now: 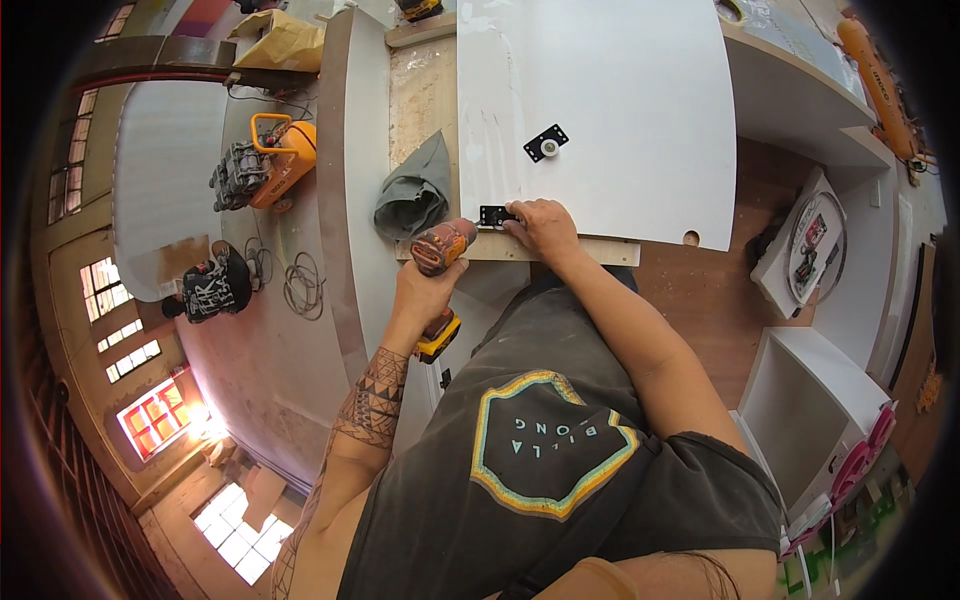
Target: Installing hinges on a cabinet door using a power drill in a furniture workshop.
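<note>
My left hand is closed round the grip of a red-and-black cordless drill with a yellow battery below. The drill's front end points at a small black metal plate with holes, at the near left corner of a white panel. My right hand pinches that plate's right side, its fingertips pressing it on the panel. Farther up on the panel lies a second black plate with a white roller. Left of the drill is a crumpled grey cloth.
A wooden strip runs under the panel's near edge. On the left stand an orange air compressor and a coiled hose, with another person close by. To the right are a white tray-like piece with tools and an open white cabinet.
</note>
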Demonstrator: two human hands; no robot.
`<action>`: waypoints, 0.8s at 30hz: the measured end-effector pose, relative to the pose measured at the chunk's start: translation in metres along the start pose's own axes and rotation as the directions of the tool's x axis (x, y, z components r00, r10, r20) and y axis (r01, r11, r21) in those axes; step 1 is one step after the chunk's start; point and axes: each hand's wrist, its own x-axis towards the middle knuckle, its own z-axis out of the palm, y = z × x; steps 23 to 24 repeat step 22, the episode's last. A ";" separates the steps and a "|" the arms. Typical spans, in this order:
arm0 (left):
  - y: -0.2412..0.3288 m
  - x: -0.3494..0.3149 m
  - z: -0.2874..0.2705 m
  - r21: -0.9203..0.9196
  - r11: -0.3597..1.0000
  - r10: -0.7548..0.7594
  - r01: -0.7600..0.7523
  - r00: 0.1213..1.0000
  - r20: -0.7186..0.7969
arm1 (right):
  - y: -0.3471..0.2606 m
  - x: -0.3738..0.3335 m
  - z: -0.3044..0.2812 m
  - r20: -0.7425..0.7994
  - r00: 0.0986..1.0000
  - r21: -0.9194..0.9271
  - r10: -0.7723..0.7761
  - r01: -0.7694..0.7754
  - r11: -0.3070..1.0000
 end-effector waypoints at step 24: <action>0.000 0.001 0.001 0.038 0.996 0.085 -0.083 0.995 -0.053 | -0.003 0.000 -0.003 0.022 1.000 -0.020 0.003 -0.002 1.000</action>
